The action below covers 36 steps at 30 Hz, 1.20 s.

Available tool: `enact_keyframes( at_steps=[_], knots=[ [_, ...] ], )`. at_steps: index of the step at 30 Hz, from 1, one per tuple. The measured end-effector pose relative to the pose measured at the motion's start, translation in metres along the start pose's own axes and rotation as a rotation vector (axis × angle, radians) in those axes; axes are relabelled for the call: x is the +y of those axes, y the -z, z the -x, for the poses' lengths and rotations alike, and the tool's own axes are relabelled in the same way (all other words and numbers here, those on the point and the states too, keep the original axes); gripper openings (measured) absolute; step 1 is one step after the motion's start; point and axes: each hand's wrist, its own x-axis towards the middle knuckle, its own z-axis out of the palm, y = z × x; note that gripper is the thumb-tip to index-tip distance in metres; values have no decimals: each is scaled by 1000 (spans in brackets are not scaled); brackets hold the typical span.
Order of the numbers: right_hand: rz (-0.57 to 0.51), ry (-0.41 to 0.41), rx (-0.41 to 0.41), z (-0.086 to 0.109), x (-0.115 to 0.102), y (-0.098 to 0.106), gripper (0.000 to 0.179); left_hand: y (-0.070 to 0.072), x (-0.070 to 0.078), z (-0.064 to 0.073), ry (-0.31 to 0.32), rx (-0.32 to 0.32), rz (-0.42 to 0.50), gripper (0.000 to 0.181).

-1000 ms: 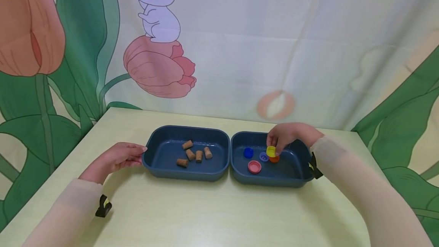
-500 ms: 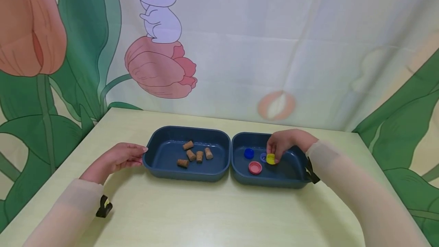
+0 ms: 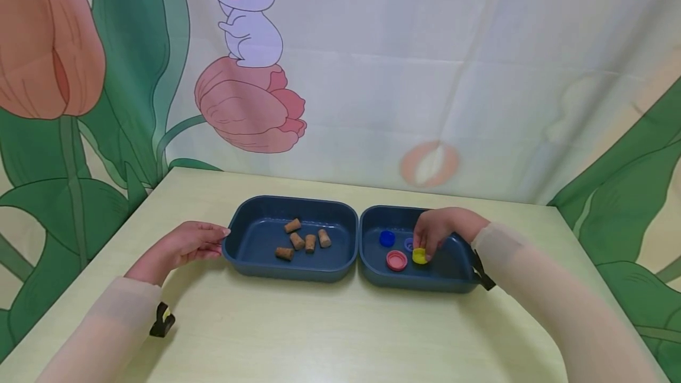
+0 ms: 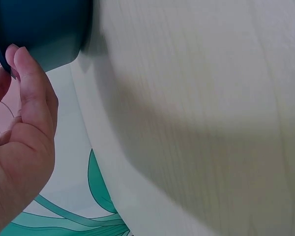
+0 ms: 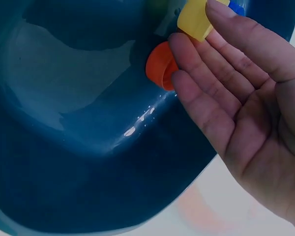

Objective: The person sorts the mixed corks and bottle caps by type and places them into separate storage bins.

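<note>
My right hand (image 3: 446,226) reaches into the right dark blue tray (image 3: 415,283) and pinches a yellow bottle cap (image 3: 420,256) between thumb and fingers, low over the tray floor. Under the fingers lies an orange cap (image 5: 160,66), which the hand covers in the head view. Beside them in the same tray are a blue cap (image 3: 387,239), a small purple cap (image 3: 408,244) and a pink cap (image 3: 396,260). My left hand (image 3: 186,244) pinches the left rim of the left dark blue tray (image 3: 289,272), thumb on one side and fingers on the other.
Several corks (image 3: 310,243) lie loose in the left tray. Both trays stand side by side on a pale wooden table (image 3: 330,330). Behind the table's far edge hangs a printed curtain (image 3: 367,105) with a rabbit and tulips.
My right hand has lowered the yellow cap and brought it slightly nearer, beside the pink cap. The orange cap has gone out of sight under the hand. My left hand stays on the rim.
</note>
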Motion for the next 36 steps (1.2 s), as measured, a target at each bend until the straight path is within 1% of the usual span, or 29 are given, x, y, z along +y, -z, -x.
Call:
enact_keyframes(
  at_steps=[4, 10, 13, 20, 29, 36],
  knots=[
    [8, -11, 0, -2, -1, -1, 19, 0, 1, 0, -3, -3, 0, 30],
    [6, -35, 27, -3, -7, -4, 19, -1, 2, 1, -7, -2, 7, 28],
    [7, -36, 31, -3, -8, -6, 19, -1, 2, 1, -7, 0, 0, 31],
    [63, -49, 52, -6, -9, -9, 17, 0, 4, 0, -7, 1, -39, 41],
    [155, -73, 90, -9, -13, -14, 17, -1, 4, 0, 0, 10, -44, 43],
    [158, -98, 90, -9, -14, -16, 18, -1, 3, 1, -4, 8, -36, 42]
  ],
)
